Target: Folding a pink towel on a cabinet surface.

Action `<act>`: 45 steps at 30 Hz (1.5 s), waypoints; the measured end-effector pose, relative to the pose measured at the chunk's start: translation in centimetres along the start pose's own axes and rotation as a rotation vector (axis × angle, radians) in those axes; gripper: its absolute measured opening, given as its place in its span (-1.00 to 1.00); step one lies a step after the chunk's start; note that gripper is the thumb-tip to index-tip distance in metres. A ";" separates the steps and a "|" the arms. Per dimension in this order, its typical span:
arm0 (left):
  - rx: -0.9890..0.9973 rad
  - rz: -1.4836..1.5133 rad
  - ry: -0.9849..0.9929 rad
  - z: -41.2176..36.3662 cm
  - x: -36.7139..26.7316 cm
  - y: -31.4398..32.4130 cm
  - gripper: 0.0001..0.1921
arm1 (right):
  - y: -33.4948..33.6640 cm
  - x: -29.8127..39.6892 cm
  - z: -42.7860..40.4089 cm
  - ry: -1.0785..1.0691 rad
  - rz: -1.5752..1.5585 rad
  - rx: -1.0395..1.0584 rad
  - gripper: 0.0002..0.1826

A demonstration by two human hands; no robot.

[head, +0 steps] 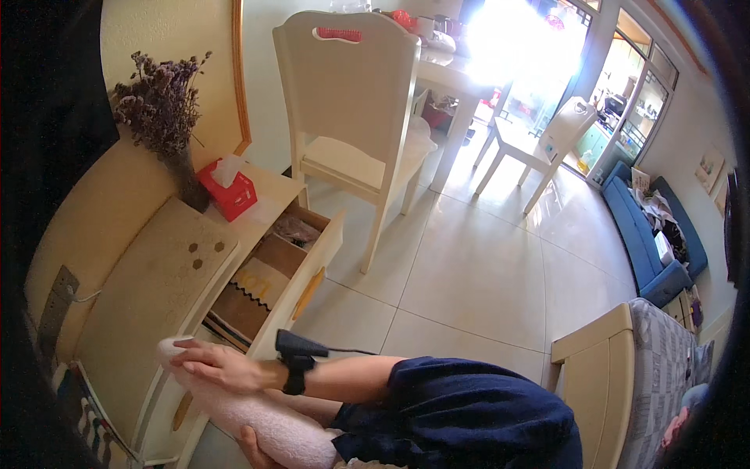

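A pale pink, fluffy towel-like cloth (252, 407) lies slanted in a long shape before me, at the lower left. My right hand (220, 366) is on its upper end, the fingers curled over the top; a black strap with a dark device is on that wrist. Under the lower part of the cloth, my left hand (255, 448) grips it from below, mostly hidden by it. A dark blue garment (469, 404) covers my upper arm. Beside the cloth stands a cream cabinet (140, 275) with a drawer (316, 281) pulled out, holding cardboard and plastic-wrapped things.
A red tissue box (234, 202) and dried flowers (158, 105) stand on the cabinet. A white chair (345, 99) is beyond the drawer, another chair (545, 140) farther off. At right are a blue sofa (630, 217) and a cream wooden bed frame (597, 393).
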State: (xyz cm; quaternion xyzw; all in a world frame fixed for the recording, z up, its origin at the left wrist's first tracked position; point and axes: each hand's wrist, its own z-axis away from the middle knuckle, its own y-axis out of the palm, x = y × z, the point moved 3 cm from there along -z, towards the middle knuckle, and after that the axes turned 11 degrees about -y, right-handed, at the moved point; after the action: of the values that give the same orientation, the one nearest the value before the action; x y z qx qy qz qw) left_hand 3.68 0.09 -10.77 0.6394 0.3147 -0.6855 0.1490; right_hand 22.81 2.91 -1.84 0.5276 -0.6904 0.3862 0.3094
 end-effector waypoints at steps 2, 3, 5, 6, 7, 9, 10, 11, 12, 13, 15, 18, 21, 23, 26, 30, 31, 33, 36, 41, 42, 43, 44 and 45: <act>-0.009 0.008 0.011 -0.2 -0.1 -0.3 -0.34 | 0.8 0.5 0.5 0.029 0.132 -0.051 -0.46; -0.031 0.017 -0.001 -0.4 -0.3 -0.6 -0.34 | 1.7 0.4 1.0 0.056 0.246 -0.095 -0.44; -0.072 0.055 -0.019 -1.1 -1.9 -0.6 -0.34 | 4.5 -0.6 3.2 -0.019 0.415 -0.163 -0.29; -0.102 0.068 -0.032 -1.2 -2.3 -0.8 -0.34 | 5.3 1.3 4.4 -0.045 0.200 -0.210 -0.26; -0.129 0.090 -0.044 -1.6 -2.9 -1.0 -0.34 | 6.3 3.1 5.5 0.041 0.115 -0.227 -0.18; -0.178 0.141 -0.062 -2.3 -4.0 -1.2 -0.34 | 8.3 2.9 8.0 -0.086 0.118 -0.268 -0.12; -0.196 0.171 -0.066 -2.6 -4.4 -1.3 -0.34 | 8.5 2.6 8.4 -0.083 0.123 -0.266 -0.12; -0.202 0.188 -0.071 -2.6 -4.5 -1.6 -0.35 | 8.9 2.2 8.6 -0.026 0.017 -0.272 -0.09; -0.222 0.214 -0.076 -2.8 -5.0 -1.6 -0.35 | 8.9 2.2 8.7 0.033 -0.091 -0.273 -0.06; -0.229 0.225 -0.084 -2.9 -5.1 -1.7 -0.35 | 8.8 1.9 8.2 0.036 -0.087 -0.268 -0.06; -0.230 0.254 -0.091 -3.1 -5.3 -1.4 -0.35 | 7.3 1.9 5.8 -0.094 -0.382 -0.336 -0.12; -0.219 0.289 -0.100 -3.2 -5.4 -1.0 -0.35 | 5.3 3.0 4.4 0.065 -0.754 -0.245 -0.07; -0.211 0.315 -0.104 -3.0 -5.3 -0.9 -0.36 | 5.6 2.5 4.5 0.104 -0.840 -0.246 -0.13; -0.209 0.330 -0.110 -3.1 -5.2 -0.8 -0.36 | 6.3 1.3 5.0 0.244 -0.819 -0.322 -0.14; -0.205 0.356 -0.116 -3.1 -5.1 -0.8 -0.36 | 7.1 1.4 6.2 0.137 -0.581 -0.179 -0.14; -0.208 0.417 -0.115 -3.4 -5.7 -0.9 -0.37 | 6.1 2.8 7.6 0.186 -0.158 0.020 -0.14; -0.207 0.437 -0.114 -3.5 -5.9 -1.0 -0.37 | 5.6 2.9 7.6 0.371 -0.096 0.247 -0.18; -0.207 0.500 -0.102 -3.9 -6.3 -1.1 -0.37 | 5.2 2.0 8.4 0.550 -0.034 0.474 -0.21; -0.197 0.624 -0.071 -4.9 -8.0 -1.2 -0.37 | 3.4 1.8 7.7 0.474 0.135 0.470 -0.25; -0.173 0.808 -0.024 -6.3 -10.0 -1.3 -0.38 | 3.6 1.9 5.5 0.276 -0.490 -0.177 -0.25; -0.174 0.814 -0.021 -6.4 -10.2 -1.1 -0.38 | 4.3 1.7 5.4 0.257 -0.599 -0.214 -0.25; -0.173 0.830 -0.015 -6.5 -10.3 -1.3 -0.38 | 4.9 1.6 5.4 0.241 -0.687 -0.240 -0.24; -0.185 0.836 -0.013 -6.2 -10.4 -1.5 -0.38 | 5.6 1.5 5.4 0.222 -0.750 -0.255 -0.24; -0.192 0.832 -0.015 -6.1 -10.4 -1.6 -0.38 | 6.1 1.5 5.6 0.203 -0.791 -0.268 -0.24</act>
State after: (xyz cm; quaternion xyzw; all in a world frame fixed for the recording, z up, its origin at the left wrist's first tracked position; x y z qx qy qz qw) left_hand 8.92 3.04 -0.20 0.6899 0.0914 -0.5394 0.4741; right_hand 16.43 -1.72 -4.72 0.6662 -0.4449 0.1947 0.5659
